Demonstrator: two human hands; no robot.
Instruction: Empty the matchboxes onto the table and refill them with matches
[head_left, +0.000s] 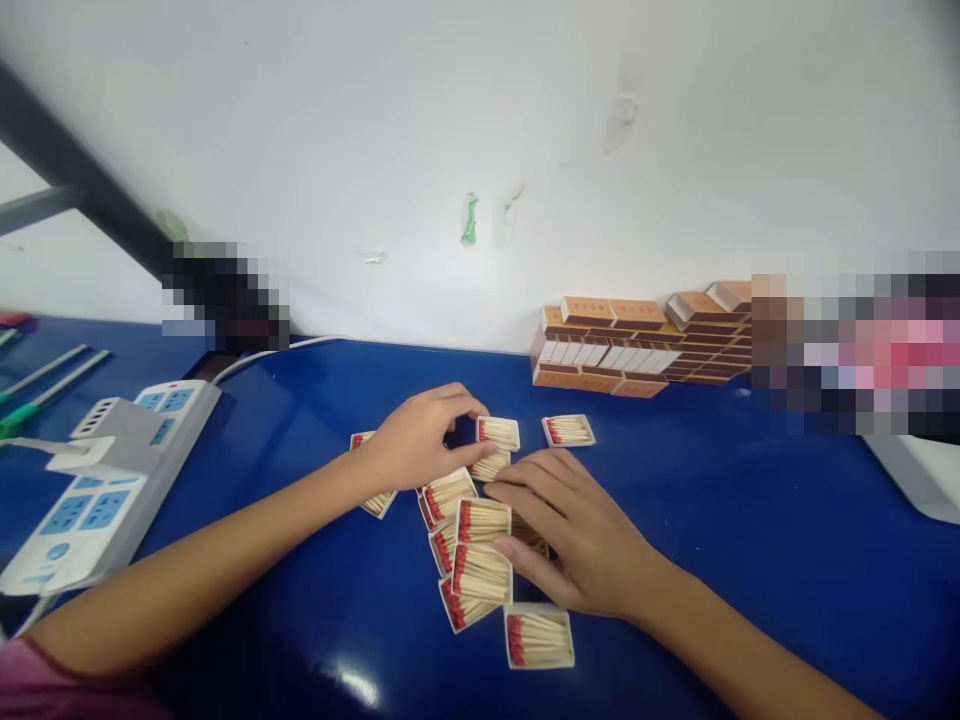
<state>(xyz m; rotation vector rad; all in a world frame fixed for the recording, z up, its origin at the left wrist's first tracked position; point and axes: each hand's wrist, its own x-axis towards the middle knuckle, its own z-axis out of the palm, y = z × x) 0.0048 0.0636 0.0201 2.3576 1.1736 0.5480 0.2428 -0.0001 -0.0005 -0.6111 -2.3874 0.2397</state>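
Head view, hidden: left hand (pixel 427 435) partly covers one match tray (pixel 379 503); blurring hides what adjoins the matchbox stack (pixel 577 378).
Left hand: at the far tray's (pixel 498 434) left end; cannot tell whether clamped.
Right hand (pixel 574 530): thumb and fingers apart, right of the tray pile (pixel 482 573).

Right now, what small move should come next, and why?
Probably the left hand should straighten the match tray at its fingertips: that hand is already at its edge, and the overlapping trays beside the right hand lie at uneven angles.
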